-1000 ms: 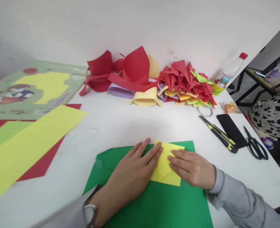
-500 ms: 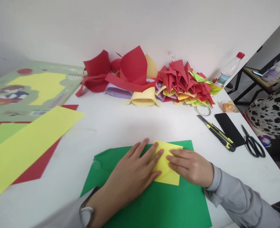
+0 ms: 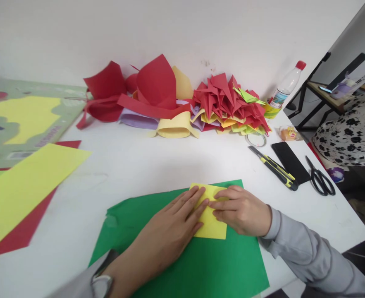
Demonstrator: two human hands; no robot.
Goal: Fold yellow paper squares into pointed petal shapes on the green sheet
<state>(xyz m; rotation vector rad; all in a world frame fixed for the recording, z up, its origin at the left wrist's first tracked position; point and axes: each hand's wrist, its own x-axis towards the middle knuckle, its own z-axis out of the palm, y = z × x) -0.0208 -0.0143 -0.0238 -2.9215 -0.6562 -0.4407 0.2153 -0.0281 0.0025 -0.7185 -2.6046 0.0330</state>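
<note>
A small square of folded yellow paper (image 3: 211, 225) lies on a large green sheet (image 3: 201, 269) at the front of the table. My left hand (image 3: 172, 223) rests flat across the left part of the square, fingers stretched out and holding nothing. From the right, my right hand (image 3: 241, 209) touches the square's upper right part with slightly bent, parted fingers; its palm side is hidden. The fingertips of both hands nearly meet at the middle of the square. A fold of the green sheet shows at its far left corner.
Long yellow strip (image 3: 36, 186) and red paper (image 3: 24, 231) lie left, beside a printed pad (image 3: 67, 107). Folded red paper pieces (image 3: 222, 97), a bottle (image 3: 286, 89) and tape roll (image 3: 256, 140) stand behind. Utility knife (image 3: 273, 167), black case (image 3: 290, 162) and scissors (image 3: 320, 178) lie right.
The view has shifted, so most things appear further left. My right hand's fingers are more bent and have moved slightly toward my left hand. The left hand stays on the yellow square.
</note>
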